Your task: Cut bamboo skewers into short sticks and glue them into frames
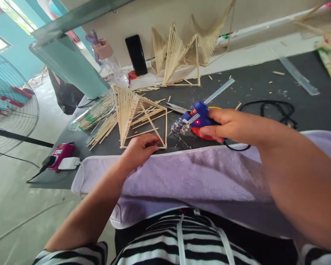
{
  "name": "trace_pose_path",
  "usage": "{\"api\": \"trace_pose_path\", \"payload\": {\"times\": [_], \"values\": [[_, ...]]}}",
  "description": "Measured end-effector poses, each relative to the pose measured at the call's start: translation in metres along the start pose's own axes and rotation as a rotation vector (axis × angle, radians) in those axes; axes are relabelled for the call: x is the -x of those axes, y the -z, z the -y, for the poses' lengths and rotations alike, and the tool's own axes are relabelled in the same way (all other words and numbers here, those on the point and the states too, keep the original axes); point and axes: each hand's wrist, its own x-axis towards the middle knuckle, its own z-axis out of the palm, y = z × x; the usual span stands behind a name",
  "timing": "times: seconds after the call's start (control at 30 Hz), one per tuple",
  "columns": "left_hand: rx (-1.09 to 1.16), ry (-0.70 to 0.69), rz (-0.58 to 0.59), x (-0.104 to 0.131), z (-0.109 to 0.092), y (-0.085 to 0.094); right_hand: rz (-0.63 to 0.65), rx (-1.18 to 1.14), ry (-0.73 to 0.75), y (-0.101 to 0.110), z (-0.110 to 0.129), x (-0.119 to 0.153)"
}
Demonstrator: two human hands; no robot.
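Observation:
My right hand is closed around a blue hot glue gun, with its red light lit and a clear glue stick jutting from the back. The gun's nozzle, crusted with glue, points left at the near right corner of a wooden stick frame, with a small gap between. Pinched on the near bottom edge of that frame is my left hand; its fingertips partly hide the stick. Fanned rows of thin sticks form the frame's slanted left side. Loose wooden sticks lie to its left and behind it.
Behind stand other stick models, a phone and a clear bottle. Scissors lie beside the glue gun. A black cable coils at right; a magenta power strip sits at the left edge. Purple cloth drapes the front.

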Motion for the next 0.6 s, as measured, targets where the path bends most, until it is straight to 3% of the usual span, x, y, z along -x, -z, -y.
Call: {"api": "trace_pose_path", "payload": {"times": [0.27, 0.43, 0.6], "values": [[-0.030, -0.086, -0.067, 0.001, 0.010, -0.002, 0.030, 0.084, -0.021, -0.010, -0.006, -0.005], [-0.039, -0.147, -0.024, 0.000, 0.018, -0.003, -0.004, 0.198, 0.081, -0.017, 0.001, -0.005], [-0.050, -0.162, -0.041, -0.001, 0.021, -0.003, 0.046, 0.287, 0.123, -0.020, 0.011, -0.002]]}}
